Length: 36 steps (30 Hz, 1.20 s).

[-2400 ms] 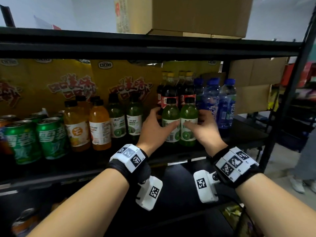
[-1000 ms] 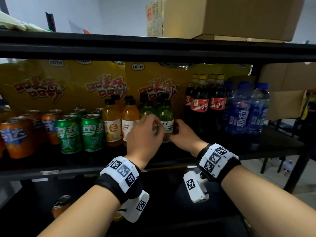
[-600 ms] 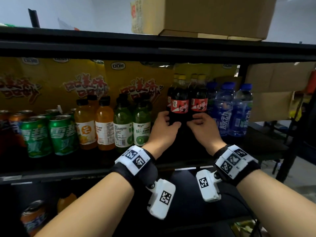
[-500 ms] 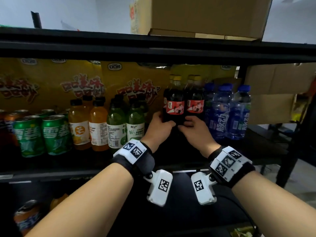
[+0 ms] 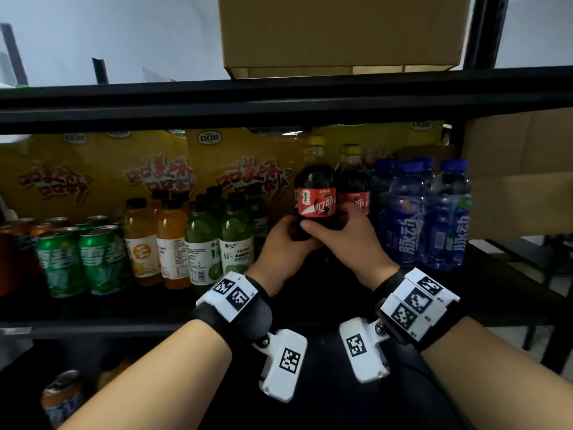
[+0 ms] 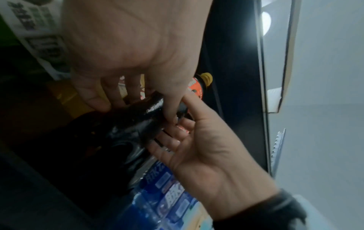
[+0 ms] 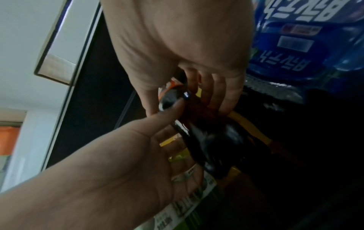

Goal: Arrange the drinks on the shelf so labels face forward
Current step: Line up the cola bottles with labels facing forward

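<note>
Both hands wrap around 1 cola bottle [image 5: 315, 202]: left hand [image 5: 283, 243] grips its lower body, right hand [image 5: 347, 240] too. Red label faces front, between green bottles [image 5: 235, 240] and blue bottles [image 5: 403, 218] on the shelf [image 5: 93, 308].

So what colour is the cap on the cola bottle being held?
Yellow; the cola bottle's cap shows best in the left wrist view.

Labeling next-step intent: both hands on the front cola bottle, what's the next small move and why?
Probably set the cola bottle back down beside the second cola bottle. Left hand and right hand both grip its lower body, it looks raised above its neighbour, and its red label already faces forward.
</note>
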Available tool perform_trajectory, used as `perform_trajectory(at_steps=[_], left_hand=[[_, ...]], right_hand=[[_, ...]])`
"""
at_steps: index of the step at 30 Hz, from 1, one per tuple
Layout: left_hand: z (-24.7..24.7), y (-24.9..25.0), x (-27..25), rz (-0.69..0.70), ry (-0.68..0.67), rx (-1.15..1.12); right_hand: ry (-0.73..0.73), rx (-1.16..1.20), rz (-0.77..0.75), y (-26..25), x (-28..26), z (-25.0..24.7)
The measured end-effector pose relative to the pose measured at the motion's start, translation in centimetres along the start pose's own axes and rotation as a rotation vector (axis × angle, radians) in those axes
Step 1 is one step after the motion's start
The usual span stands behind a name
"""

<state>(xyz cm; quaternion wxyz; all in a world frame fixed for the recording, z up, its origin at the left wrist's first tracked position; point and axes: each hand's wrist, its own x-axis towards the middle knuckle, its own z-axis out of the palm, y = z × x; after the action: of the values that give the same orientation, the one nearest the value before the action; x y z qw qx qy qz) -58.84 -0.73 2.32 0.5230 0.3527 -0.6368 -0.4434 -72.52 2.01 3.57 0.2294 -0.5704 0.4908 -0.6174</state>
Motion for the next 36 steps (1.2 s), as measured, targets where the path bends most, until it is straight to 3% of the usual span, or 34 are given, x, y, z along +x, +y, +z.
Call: perform_trajectory(at_steps=[4, 10, 18, 23, 25, 30, 33, 36], left_hand=[[-0.5, 1.2, -1.3, 0.025, -0.010, -0.080], [-1.4, 1.4, -2.6, -0.078, -0.199, -0.102], [-1.7, 0.9, -3.6, 0.118, -0.085, 0.031], [-1.8, 1.2, -4.0, -0.080, -0.249, -0.121], [-2.1, 1.3, -4.0, -0.085, -0.217, -0.103], [-2.7, 0.6, -4.3, 0.054, -0.105, 0.115], [-2.8, 0.4, -4.5, 0.136, -0.027, 0.168], [-2.9, 0.6, -4.2, 0.095, -0.046, 0.136]], right_hand=[[0.066, 0.082, -0.073, -1.1, 0.2, 0.0], [-0.094, 0.274, -0.004, -1.5, 0.0, 0.3], [-0.113, 0.195, -0.078, -2.4, -0.4, 0.3], [-0.086, 0.321, -0.047, -2.1, -0.7, 0.2], [-0.103, 0.333, -0.010, -2.0, -1.0, 0.4], [-0.180, 0.233, -0.019, -1.9, -1.3, 0.6], [-0.141, 0.255, -0.041, -1.9, -1.3, 0.6], [-0.127, 0.315, -0.047, -1.9, -1.5, 0.9]])
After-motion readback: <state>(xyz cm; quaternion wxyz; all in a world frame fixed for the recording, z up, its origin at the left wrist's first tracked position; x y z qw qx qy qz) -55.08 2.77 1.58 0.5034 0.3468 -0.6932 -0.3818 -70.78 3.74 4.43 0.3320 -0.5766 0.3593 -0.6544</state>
